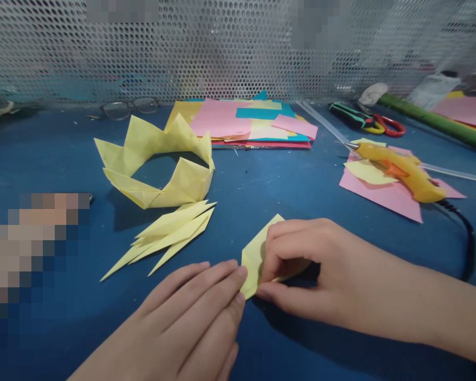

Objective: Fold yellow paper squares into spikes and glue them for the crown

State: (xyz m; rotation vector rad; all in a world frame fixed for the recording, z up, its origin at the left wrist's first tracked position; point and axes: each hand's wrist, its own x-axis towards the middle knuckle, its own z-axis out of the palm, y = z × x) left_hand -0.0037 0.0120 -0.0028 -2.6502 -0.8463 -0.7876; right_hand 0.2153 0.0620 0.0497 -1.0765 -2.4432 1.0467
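On the blue table a folded piece of yellow paper [256, 259] lies between my hands. My right hand [321, 270] pinches its right side, with thumb and fingertips curled around the edge. My left hand [186, 317] is stretched flat, its fingertips touching the paper's left edge. Part of the paper is hidden under my right fingers. Several slim folded yellow paper pieces [174, 233] lie in a loose pile beyond my left hand. Behind them stands a ring of pointed yellow folded paper [190, 182], shaped like a crown.
At right a yellow glue gun [408, 172] rests on pink paper scraps [381, 193], its black cord trailing. Coloured paper sheets [222, 119] are stacked at the back. Glasses [130, 108], a cutter [349, 116], red-handled scissors [394, 127] and a green stick [432, 116] lie near the perforated metal panel [222, 58].
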